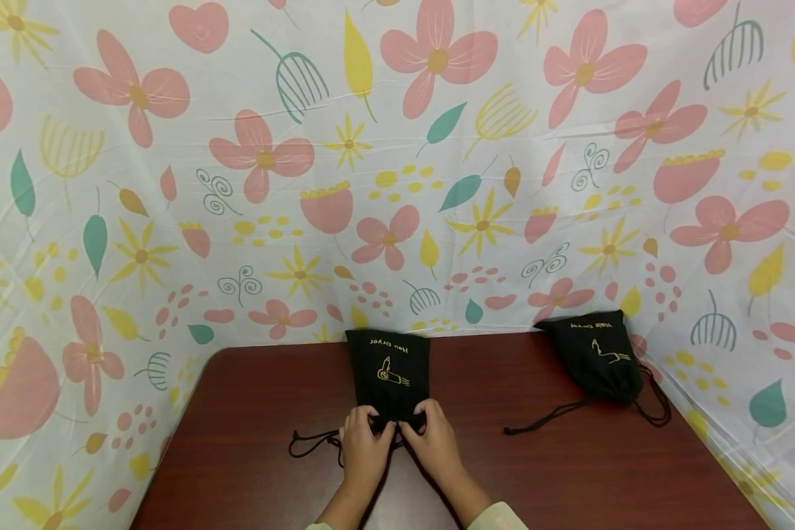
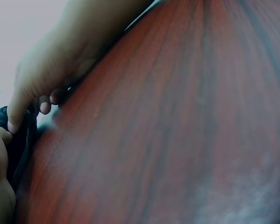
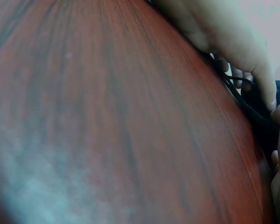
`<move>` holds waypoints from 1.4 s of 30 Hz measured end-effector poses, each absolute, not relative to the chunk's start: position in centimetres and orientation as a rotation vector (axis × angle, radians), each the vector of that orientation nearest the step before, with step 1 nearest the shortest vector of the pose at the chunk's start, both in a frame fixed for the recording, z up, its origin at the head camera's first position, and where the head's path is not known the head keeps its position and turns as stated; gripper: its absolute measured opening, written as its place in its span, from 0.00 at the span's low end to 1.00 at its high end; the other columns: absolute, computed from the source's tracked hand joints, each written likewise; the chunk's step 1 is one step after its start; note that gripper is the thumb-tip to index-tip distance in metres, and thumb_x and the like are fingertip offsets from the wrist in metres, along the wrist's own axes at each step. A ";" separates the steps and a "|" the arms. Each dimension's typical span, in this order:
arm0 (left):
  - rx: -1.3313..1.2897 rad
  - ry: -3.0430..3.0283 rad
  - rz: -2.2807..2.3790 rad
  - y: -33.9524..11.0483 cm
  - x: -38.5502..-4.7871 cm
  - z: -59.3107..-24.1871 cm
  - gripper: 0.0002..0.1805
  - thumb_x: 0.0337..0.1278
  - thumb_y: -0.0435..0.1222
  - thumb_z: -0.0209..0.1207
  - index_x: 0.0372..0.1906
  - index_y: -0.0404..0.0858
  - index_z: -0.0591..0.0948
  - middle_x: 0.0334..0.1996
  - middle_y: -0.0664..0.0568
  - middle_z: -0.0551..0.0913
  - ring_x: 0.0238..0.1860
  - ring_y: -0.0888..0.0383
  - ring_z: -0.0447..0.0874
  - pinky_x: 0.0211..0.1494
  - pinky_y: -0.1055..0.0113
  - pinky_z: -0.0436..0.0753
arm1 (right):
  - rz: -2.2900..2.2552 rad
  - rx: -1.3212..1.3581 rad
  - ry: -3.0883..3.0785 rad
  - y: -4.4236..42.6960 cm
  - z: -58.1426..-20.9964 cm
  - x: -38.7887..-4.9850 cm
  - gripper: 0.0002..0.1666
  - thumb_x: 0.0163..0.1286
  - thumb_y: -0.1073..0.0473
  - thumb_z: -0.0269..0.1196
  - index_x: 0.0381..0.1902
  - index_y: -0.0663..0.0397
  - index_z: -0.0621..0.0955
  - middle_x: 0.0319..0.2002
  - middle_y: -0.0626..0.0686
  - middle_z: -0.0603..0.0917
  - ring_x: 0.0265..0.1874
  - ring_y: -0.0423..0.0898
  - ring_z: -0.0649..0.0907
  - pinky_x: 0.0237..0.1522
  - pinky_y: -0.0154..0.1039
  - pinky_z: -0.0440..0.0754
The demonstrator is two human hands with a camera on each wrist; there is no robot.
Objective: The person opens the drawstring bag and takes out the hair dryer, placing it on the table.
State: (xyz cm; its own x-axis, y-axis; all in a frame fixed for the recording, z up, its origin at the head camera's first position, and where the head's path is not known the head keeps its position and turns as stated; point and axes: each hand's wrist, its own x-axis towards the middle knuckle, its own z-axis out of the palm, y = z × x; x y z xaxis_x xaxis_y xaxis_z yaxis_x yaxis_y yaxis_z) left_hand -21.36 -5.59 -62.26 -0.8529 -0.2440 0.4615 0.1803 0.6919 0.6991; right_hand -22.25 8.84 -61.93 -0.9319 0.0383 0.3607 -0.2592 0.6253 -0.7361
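A black drawstring bag (image 1: 389,361) with gold "Hair Dryer" lettering and a hair dryer picture lies on the table, its mouth toward me. My left hand (image 1: 366,447) pinches the left side of that gathered mouth between thumb and fingers. On the other side my right hand (image 1: 436,443) grips the cloth the same way, the two thumbs close together. A black cord (image 1: 311,440) loops out to the left of the left hand. Both wrist views catch only dark cloth (image 2: 23,144) between the fingers at the frame edge. The bag's inside is hidden.
A second black "Hair Dryer" drawstring bag (image 1: 596,361) lies at the table's right, its cords (image 1: 550,417) trailing toward me. The reddish-brown wooden table (image 1: 252,412) meets a flower-printed white cloth (image 1: 397,177) at the back and sides.
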 end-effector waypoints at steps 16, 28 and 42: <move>0.063 -2.411 -1.035 -5.6 -21.2 -62.3 0.14 0.56 0.38 0.69 0.42 0.43 0.75 0.36 0.57 0.75 0.39 0.59 0.71 0.43 0.64 0.62 | 1.222 0.174 -2.552 8.8 -61.7 -22.1 0.16 0.64 0.59 0.69 0.41 0.49 0.71 0.39 0.47 0.76 0.27 0.36 0.77 0.29 0.30 0.75; 0.051 -2.395 -1.046 -5.5 -21.1 -62.4 0.13 0.59 0.36 0.66 0.45 0.43 0.76 0.42 0.53 0.79 0.43 0.56 0.74 0.43 0.64 0.63 | 1.265 0.140 -2.531 8.9 -61.9 -22.1 0.15 0.65 0.60 0.67 0.43 0.52 0.71 0.41 0.50 0.77 0.27 0.36 0.79 0.29 0.30 0.77; 0.050 -2.374 -1.038 -5.5 -21.2 -62.0 0.12 0.60 0.35 0.63 0.46 0.41 0.76 0.42 0.51 0.79 0.43 0.54 0.74 0.43 0.63 0.64 | 1.319 0.096 -2.575 8.9 -61.5 -22.1 0.14 0.69 0.57 0.65 0.46 0.48 0.71 0.43 0.51 0.77 0.27 0.35 0.78 0.30 0.30 0.77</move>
State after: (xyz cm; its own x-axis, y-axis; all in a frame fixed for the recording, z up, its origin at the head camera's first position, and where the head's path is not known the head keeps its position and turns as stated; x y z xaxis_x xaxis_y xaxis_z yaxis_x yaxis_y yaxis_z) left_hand -21.17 -5.50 -62.02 -0.8515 -0.2425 0.4650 0.1767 0.7022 0.6897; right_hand -22.08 8.92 -61.48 -0.9676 0.0528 0.2469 -0.1695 0.5890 -0.7902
